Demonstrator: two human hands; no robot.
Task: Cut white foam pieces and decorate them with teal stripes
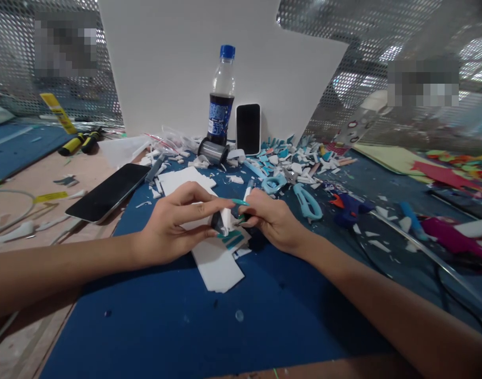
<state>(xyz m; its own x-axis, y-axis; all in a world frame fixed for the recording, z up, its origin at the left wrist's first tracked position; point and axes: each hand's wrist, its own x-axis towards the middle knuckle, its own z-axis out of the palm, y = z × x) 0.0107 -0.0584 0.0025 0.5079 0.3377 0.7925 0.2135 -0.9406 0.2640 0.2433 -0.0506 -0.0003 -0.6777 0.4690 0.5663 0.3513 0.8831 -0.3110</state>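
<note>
My left hand (173, 223) pinches a small white foam piece (226, 219) with a dark part on it, thumb and fingers closed round it. My right hand (273, 220) meets it from the right, fingers curled on the same small piece; what else it grips is hidden. Both hands hover over white foam sheets (217, 266) lying on the blue mat (178, 321). Teal strips (233, 240) lie just under the hands.
A cola bottle (221, 100) and a phone (248, 129) stand against a white board at the back. Another phone (109, 192) lies left. Light blue scissors (304, 197), a blue glue gun (349, 206), foam scraps and coloured offcuts lie right.
</note>
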